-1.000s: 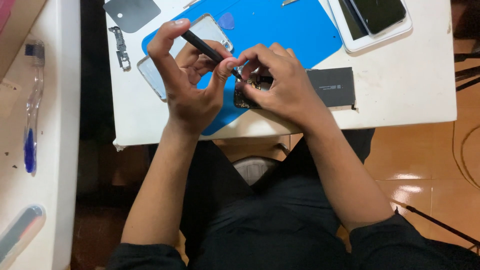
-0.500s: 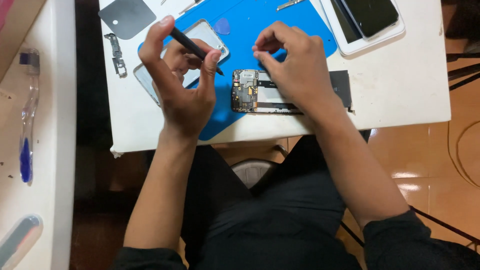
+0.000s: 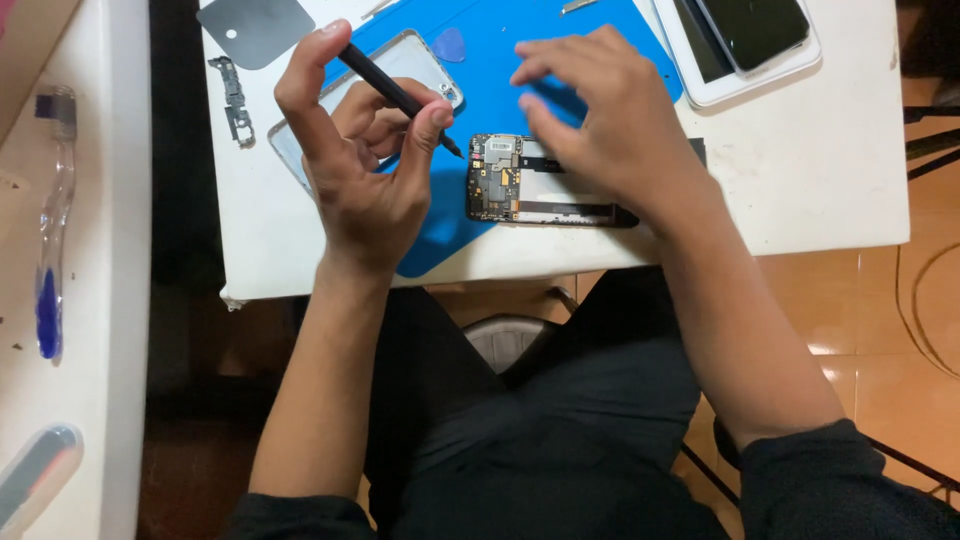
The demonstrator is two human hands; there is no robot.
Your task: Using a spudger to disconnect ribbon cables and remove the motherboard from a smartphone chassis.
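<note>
The open phone (image 3: 520, 180) lies on the blue mat (image 3: 610, 40), close to the near edge of the white table (image 3: 820, 170), with its insides showing. The right hand (image 3: 610, 130) rests flat over the right part of the phone, fingers spread and loose, gripping nothing. The left hand (image 3: 365, 160) is just left of the phone and is closed around a thin black tool (image 3: 395, 92). The tool's tip hangs just beside the phone's top left corner. Past the left hand, farther from the phone, lies a silver phone frame (image 3: 420, 60). A dark cover plate (image 3: 255, 28) and a small metal bracket (image 3: 235, 100) lie farther left. Far to the right of the phone, a dark phone (image 3: 750, 30) sits on a white tray (image 3: 790, 65).
</note>
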